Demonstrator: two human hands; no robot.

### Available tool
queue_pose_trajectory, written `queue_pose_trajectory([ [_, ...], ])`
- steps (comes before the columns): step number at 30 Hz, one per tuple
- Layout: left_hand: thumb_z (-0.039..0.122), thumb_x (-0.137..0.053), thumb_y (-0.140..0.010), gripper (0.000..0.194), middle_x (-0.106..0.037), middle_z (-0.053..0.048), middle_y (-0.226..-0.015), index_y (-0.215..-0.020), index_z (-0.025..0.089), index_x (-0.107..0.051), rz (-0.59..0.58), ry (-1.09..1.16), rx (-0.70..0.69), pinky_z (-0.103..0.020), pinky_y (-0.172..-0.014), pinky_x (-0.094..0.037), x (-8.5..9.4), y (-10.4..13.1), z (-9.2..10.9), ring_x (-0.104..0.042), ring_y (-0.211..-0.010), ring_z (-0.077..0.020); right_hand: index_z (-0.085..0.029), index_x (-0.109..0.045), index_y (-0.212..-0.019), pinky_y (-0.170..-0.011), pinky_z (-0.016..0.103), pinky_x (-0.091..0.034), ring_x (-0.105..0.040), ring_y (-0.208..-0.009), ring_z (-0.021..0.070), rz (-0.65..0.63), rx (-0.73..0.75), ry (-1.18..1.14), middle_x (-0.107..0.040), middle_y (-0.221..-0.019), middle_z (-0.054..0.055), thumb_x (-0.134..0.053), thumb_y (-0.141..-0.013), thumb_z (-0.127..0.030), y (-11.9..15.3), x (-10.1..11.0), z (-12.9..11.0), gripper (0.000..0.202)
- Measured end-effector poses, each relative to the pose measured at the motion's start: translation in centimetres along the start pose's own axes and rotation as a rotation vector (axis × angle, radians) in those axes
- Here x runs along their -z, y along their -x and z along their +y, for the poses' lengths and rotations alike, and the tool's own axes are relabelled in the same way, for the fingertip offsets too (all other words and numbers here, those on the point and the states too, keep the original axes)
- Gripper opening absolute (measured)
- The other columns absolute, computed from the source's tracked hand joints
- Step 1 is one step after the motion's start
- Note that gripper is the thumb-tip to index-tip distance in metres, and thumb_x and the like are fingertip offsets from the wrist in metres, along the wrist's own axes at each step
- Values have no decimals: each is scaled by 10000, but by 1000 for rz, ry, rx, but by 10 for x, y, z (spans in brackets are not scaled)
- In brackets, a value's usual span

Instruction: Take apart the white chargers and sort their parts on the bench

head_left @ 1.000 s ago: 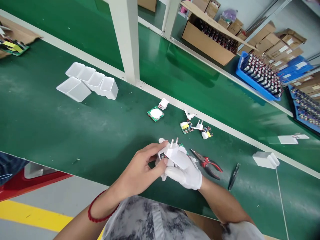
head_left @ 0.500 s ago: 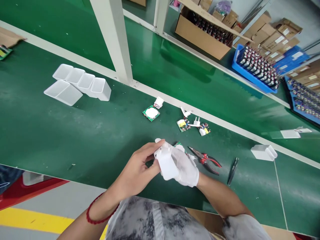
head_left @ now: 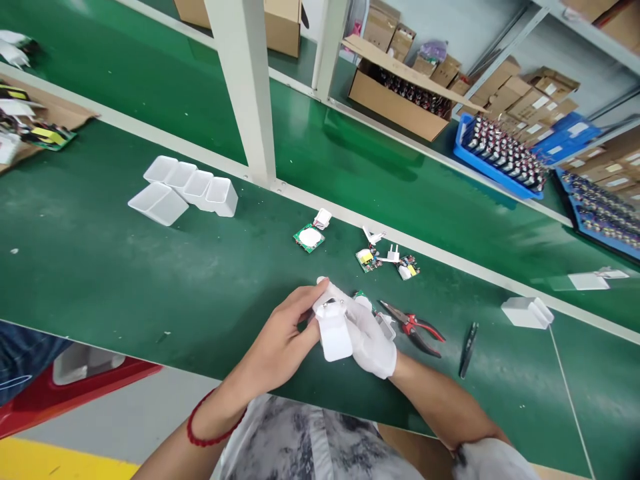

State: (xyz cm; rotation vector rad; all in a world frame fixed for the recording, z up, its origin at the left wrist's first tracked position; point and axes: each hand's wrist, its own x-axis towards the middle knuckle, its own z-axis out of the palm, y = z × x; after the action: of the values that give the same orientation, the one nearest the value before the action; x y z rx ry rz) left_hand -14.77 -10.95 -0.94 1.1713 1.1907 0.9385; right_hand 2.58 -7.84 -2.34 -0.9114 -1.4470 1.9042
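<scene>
Between my two hands is a white power adapter [head_left: 336, 339] with metal plug pins at its upper end. My left hand [head_left: 280, 337], bare, pinches it from the left with thumb and fingers. My right hand [head_left: 374, 343], in a white glove, closes on its other side; some of those fingers are hidden behind the adapter. Just beyond the glove lies a green circuit board [head_left: 362, 298], partly covered by it, with a small whitish part [head_left: 386, 327] beside it. Red-handled long-nose pliers [head_left: 414, 324] rest to the right, then a slim black tool [head_left: 469, 350].
Farther back lie a board with a white pad [head_left: 309, 238] and two component boards [head_left: 369, 260] wired to white plug pieces. Several white open housings [head_left: 160, 203] stand at left, and another white housing [head_left: 525, 313] at right. A metal post [head_left: 245, 100] rises from the bench's back rail.
The view has shifted, bringing more of the left side of the bench into sight. The adapter has turned slightly in my hands, which keep their hold on it.
</scene>
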Motion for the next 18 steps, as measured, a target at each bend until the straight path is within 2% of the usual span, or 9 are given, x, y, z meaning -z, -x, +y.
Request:
queue_pose_trajectory([
  [3, 325, -521, -927, 424, -647, -61, -1202, -1337, 252, -601, -2, 20, 57, -266, -814, -510, -2, -3, -1, -641, -995, -195, -185, -409, -1448, -484, 259, -457, -483, -519, 120, -25, -28, -22, -604, -754, 20, -473, -880, -712, -1, -2, 1, 777],
  [5, 349, -535, -917, 380, -692, -59, -1112, -1248, 217, -668, 6, 37, 63, -263, -782, -513, -2, -8, -2, -652, -908, -187, -182, -459, -1411, -473, 257, -461, -500, -518, 119, -25, -88, -23, -571, -734, 10, -508, -867, -704, -2, -2, -2, 756],
  [9, 408, -584, -890, 345, -749, -36, -962, -1114, 189, -728, 29, 126, 61, -258, -785, -506, 2, -14, -3, -656, -850, -191, -200, -405, -1459, -654, 335, -560, -618, -688, 161, -22, -144, -108, -592, -840, 30, -576, -868, -642, 1, 3, -7, 758],
  [13, 439, -609, -873, 393, -753, -41, -1032, -1159, 188, -707, 78, 167, 87, -269, -832, -503, 7, -12, -3, -662, -911, -208, -175, -354, -1500, -798, 393, -551, -630, -781, 173, -24, -130, -21, -639, -931, 67, -548, -894, -626, 9, 7, -9, 780],
  [15, 451, -602, -874, 414, -742, -53, -1086, -1178, 188, -702, 61, 148, 76, -274, -821, -511, 7, -10, -2, -663, -916, -211, -161, -360, -1499, -831, 397, -543, -623, -797, 172, -27, -138, 42, -665, -974, 83, -553, -897, -614, 10, 6, -10, 778],
  [18, 449, -588, -881, 457, -700, -72, -1189, -1255, 198, -664, 53, 127, 59, -284, -842, -523, 6, -6, 1, -658, -976, -217, -190, -372, -1495, -832, 367, -543, -615, -860, 173, 0, -118, 30, -655, -1158, 107, -572, -903, -577, 9, 0, -13, 735],
])
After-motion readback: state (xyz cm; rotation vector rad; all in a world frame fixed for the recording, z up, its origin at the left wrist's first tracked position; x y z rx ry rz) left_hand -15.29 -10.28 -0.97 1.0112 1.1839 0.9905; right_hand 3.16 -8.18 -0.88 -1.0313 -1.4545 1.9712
